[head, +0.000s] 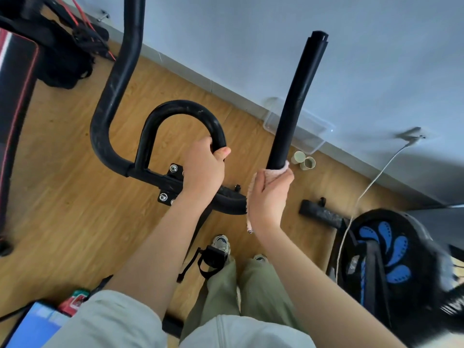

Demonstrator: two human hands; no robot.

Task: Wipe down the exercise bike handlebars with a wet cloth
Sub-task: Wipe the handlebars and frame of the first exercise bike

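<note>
The black exercise bike handlebars fill the middle of the view: a curved centre loop, a left bar rising out of frame, and a right foam-covered bar pointing up and away. My left hand grips the right end of the centre loop. My right hand is wrapped around the base of the right bar with a pink cloth pressed against it; a strip of cloth hangs below my palm.
A wooden floor lies below, meeting a pale wall. A clear plastic tub and two small cups sit by the skirting. A black fan with blue blades stands right, its white cable running up the wall. A black-and-red bench is left.
</note>
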